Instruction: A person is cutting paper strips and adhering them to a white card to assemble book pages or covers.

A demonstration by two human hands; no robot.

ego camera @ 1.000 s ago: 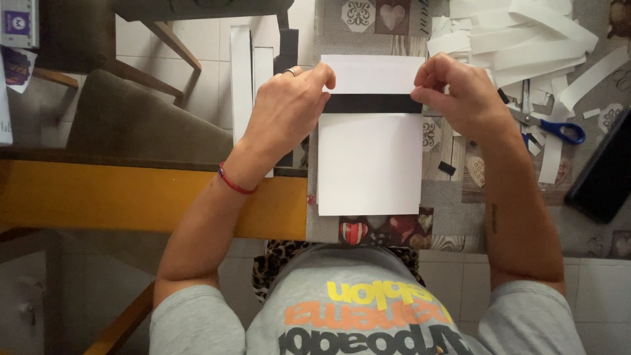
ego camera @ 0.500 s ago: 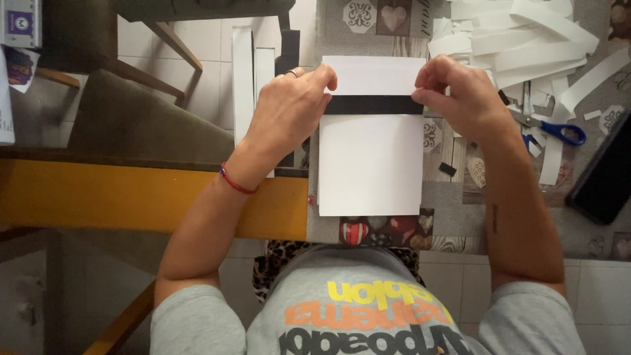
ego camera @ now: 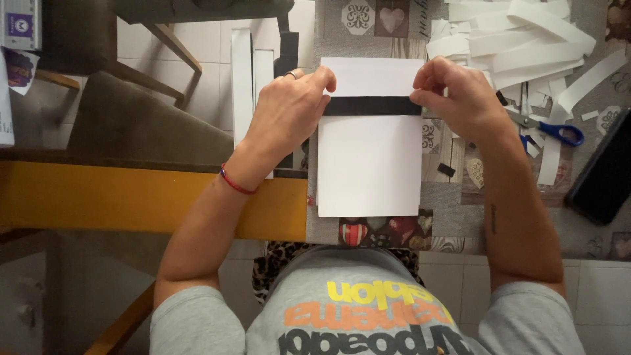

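A white sheet of paper [ego camera: 369, 164] lies flat on a patterned tablecloth [ego camera: 453, 217] in front of me. A black paper strip [ego camera: 372, 106] runs across it near its far edge. My left hand [ego camera: 288, 112] pinches the sheet's left edge at the strip's left end, a red cord around its wrist. My right hand [ego camera: 455, 94] pinches the right edge at the strip's right end.
A heap of white paper strips [ego camera: 519, 36] lies at the far right, with blue-handled scissors [ego camera: 552, 130] below it. A black flat object [ego camera: 608, 171] sits at the right edge. White and black strips [ego camera: 253, 72] lie left of the sheet. A yellow table edge [ego camera: 118, 197] runs left.
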